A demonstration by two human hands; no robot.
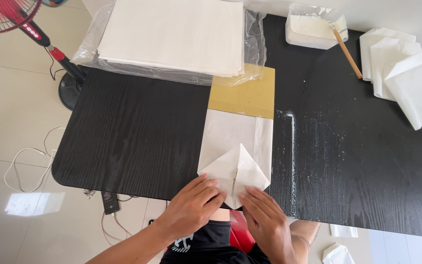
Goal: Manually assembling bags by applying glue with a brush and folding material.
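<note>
A white paper sheet [230,134] lies on a yellow-brown cardboard strip [244,93] in the middle of the black table [133,132]. Its near end is folded into two triangular flaps [235,171] that meet at a centre seam. My left hand [194,205] presses flat on the left flap at the table's near edge. My right hand [264,215] presses the right flap beside it. Both hands lie fingers down on the paper, gripping nothing.
A stack of white sheets [172,34] in clear plastic sits at the back. A tub of white paste [313,27] with a wooden stick [347,51] stands back right, folded white bags [406,78] to its right. White smears [291,146] mark the table. A red fan [6,14] stands left.
</note>
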